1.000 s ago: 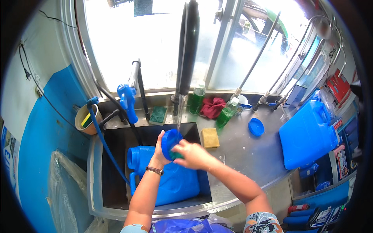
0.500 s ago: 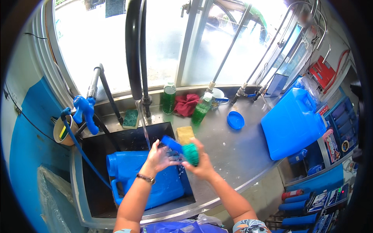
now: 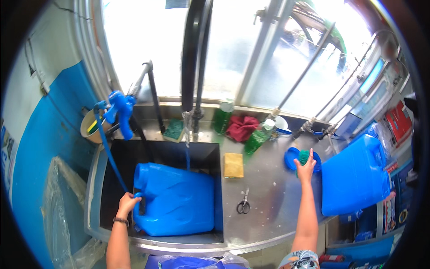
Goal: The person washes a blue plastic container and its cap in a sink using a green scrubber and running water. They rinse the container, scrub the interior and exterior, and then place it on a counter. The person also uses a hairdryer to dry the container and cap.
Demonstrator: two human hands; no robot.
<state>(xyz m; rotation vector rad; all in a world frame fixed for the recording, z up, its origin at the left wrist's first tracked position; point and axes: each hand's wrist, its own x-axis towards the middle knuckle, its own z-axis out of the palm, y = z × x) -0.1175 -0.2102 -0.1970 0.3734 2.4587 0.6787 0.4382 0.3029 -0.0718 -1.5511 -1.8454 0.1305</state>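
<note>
A blue jerrycan point(image 3: 179, 199) lies on its side in the dark sink, and my left hand point(image 3: 128, 205) is closed around its handle. Far over on the right of the steel counter, my right hand point(image 3: 305, 170) has its thumb and fingers spread around a green scrubber point(image 3: 303, 157), which appears to rest there unclasped. The fingers partly cover the scrubber. A blue cap point(image 3: 292, 158) lies left of that hand, and a second blue cap point(image 3: 317, 162) shows behind its right side. Water point(image 3: 188, 152) runs into the sink behind the jerrycan.
Another blue jerrycan point(image 3: 354, 179) stands at the counter's right end. Scissors point(image 3: 243, 204) and a yellow sponge point(image 3: 233, 165) lie mid-counter. Green bottles point(image 3: 257, 140), a red cloth point(image 3: 242, 128) and a green scouring pad point(image 3: 174, 130) line the window side. A blue spray gun point(image 3: 121, 112) hangs left.
My hands have parted: the left went down to the jerrycan's handle, the right carried the scrubber rightward to the counter. A second blue cap now lies there. The view has shifted.
</note>
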